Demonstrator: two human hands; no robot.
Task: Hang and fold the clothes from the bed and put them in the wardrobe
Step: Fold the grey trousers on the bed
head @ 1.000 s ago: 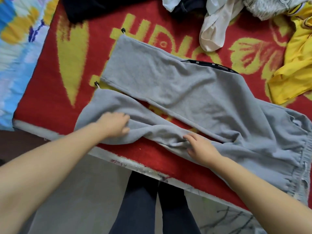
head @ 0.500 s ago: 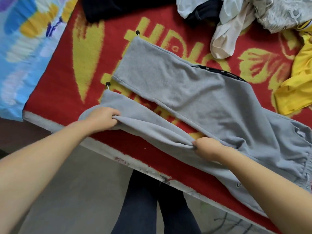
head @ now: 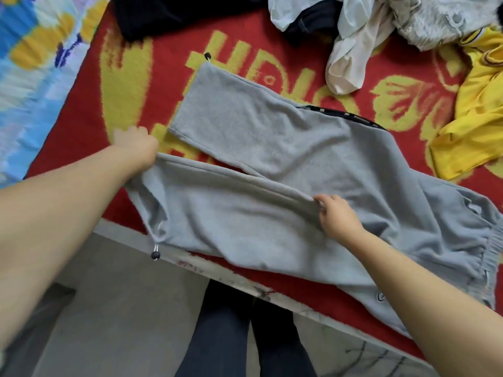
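The left hand (head: 136, 144) grasps the cuff end of the near leg of the grey sweatpants (head: 272, 164). The right hand (head: 336, 214) pinches a fold of the same leg near the middle. The sweatpants lie spread between and beyond both hands on the red and yellow blanket (head: 130, 85) of the bed. Farther from the hands lie a white garment (head: 351, 61), a yellow garment (head: 479, 110) and a dark garment (head: 168, 14).

A home bedroom is showing here: a bed (head: 313, 297) is wearing a red and yellow blanket (head: 122, 85), grey sweatpants (head: 272, 148) are lying across it, loose clothes (head: 381, 28) are piling along its far edge, and a floral sheet (head: 32, 66) is covering its left corner.
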